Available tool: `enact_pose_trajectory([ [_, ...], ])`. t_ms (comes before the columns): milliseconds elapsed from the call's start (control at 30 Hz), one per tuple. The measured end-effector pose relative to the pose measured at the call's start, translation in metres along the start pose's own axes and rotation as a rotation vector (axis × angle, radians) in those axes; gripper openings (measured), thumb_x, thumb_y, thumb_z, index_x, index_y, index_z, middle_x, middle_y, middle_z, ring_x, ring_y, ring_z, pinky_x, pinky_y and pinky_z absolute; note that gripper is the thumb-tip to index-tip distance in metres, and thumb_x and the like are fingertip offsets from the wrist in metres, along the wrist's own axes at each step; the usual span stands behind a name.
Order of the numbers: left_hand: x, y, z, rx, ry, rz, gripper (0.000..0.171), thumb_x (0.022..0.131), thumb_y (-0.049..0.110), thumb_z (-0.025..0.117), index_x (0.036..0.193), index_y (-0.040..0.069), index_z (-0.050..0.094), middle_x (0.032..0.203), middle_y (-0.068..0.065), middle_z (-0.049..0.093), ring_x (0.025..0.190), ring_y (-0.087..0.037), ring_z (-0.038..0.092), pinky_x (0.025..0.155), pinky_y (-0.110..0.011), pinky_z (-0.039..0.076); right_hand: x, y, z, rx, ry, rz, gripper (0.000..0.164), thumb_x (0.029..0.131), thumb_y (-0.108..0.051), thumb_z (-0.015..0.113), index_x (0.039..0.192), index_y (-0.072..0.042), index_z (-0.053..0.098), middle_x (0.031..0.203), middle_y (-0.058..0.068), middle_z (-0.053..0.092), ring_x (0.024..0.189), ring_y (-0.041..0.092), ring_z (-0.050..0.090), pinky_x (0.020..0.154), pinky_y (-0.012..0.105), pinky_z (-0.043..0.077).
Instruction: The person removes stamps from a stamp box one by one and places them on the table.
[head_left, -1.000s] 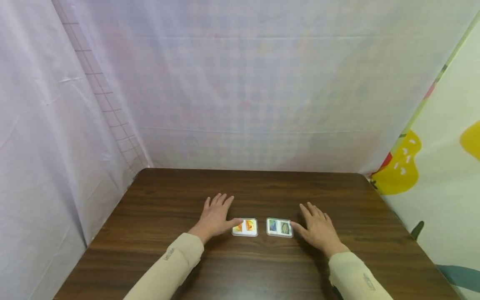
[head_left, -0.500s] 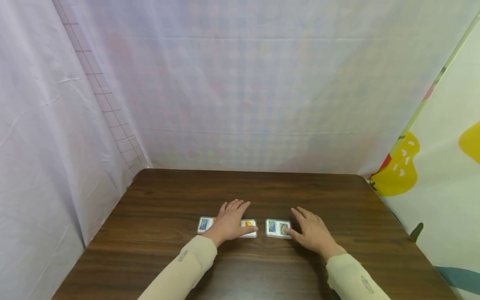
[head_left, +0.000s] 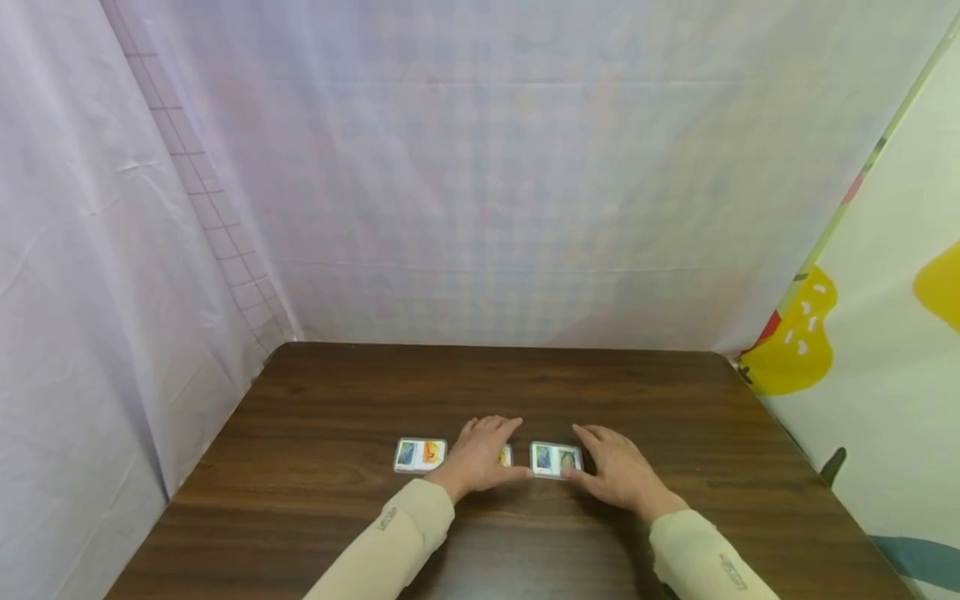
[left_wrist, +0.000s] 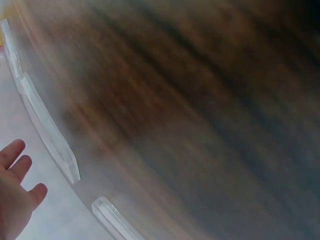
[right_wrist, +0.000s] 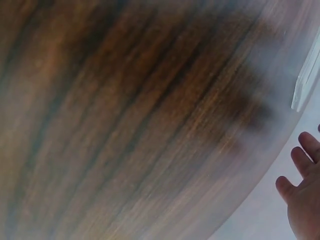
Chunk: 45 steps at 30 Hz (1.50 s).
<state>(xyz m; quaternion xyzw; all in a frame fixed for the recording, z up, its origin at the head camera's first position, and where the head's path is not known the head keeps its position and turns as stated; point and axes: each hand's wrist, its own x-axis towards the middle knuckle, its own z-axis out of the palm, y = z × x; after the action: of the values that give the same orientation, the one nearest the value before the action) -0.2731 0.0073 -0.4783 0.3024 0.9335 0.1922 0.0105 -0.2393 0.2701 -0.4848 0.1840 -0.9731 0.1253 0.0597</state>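
Note:
Several flat picture cards in clear cases lie in a row on the table. The left card (head_left: 421, 455) shows a blue-green picture and an orange one. My left hand (head_left: 480, 456) is over the middle card (head_left: 507, 456) and hides most of it; its fingers are spread and its thumb points right. In the left wrist view, this hand (left_wrist: 17, 197) looks apart from the clear cases (left_wrist: 50, 130). Beside the right card (head_left: 553, 459) is my right hand (head_left: 618, 468), thumb overlapping the card's right end. The right wrist view has its fingers (right_wrist: 302, 161) relaxed, below a case edge (right_wrist: 306, 75).
The brown wood-grain table (head_left: 337, 392) has a rounded far edge. A pale curtain (head_left: 480, 208) hangs behind it, another (head_left: 82, 250) at the left. Cloth with yellow prints (head_left: 791, 358) hangs along the right side.
My left hand has moved right, from the left card across to the middle one, uncovering the left card. The right hand has shifted slightly left over the right card's end. The cards stay put.

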Motion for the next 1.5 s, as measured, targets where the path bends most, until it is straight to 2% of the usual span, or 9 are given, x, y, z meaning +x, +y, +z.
enact_pose_trajectory([
  [400, 0.005, 0.004, 0.011, -0.007, -0.041, -0.011, 0.086, 0.083, 0.058, 0.071, 0.151, 0.016, 0.042, 0.149, -0.012, 0.045, 0.139, -0.031, 0.038, 0.115, -0.052, 0.021, 0.001, -0.001, 0.007, 0.012, -0.039, 0.010, 0.081, 0.089, -0.058, 0.063, 0.142, 0.002, 0.049, 0.139, 0.027, 0.049, 0.128, 0.047, 0.045, 0.103, 0.065, 0.033],
  [1033, 0.020, 0.007, 0.017, 0.017, -0.058, 0.017, 0.085, 0.080, 0.057, 0.075, 0.148, 0.016, 0.046, 0.146, -0.008, 0.049, 0.138, -0.027, 0.040, 0.115, -0.048, 0.023, 0.008, -0.001, 0.006, 0.037, -0.057, 0.014, 0.079, 0.082, -0.053, 0.074, 0.137, 0.000, 0.055, 0.131, 0.020, 0.055, 0.121, 0.040, 0.052, 0.098, 0.064, 0.039],
  [1500, 0.025, 0.010, 0.020, 0.039, -0.082, -0.002, 0.082, 0.080, 0.057, 0.074, 0.147, 0.017, 0.048, 0.144, -0.007, 0.049, 0.137, -0.026, 0.041, 0.115, -0.047, 0.023, 0.011, 0.000, 0.007, 0.074, -0.074, 0.027, 0.077, 0.081, -0.047, 0.078, 0.136, 0.001, 0.055, 0.129, 0.018, 0.055, 0.119, 0.038, 0.052, 0.096, 0.061, 0.041],
])
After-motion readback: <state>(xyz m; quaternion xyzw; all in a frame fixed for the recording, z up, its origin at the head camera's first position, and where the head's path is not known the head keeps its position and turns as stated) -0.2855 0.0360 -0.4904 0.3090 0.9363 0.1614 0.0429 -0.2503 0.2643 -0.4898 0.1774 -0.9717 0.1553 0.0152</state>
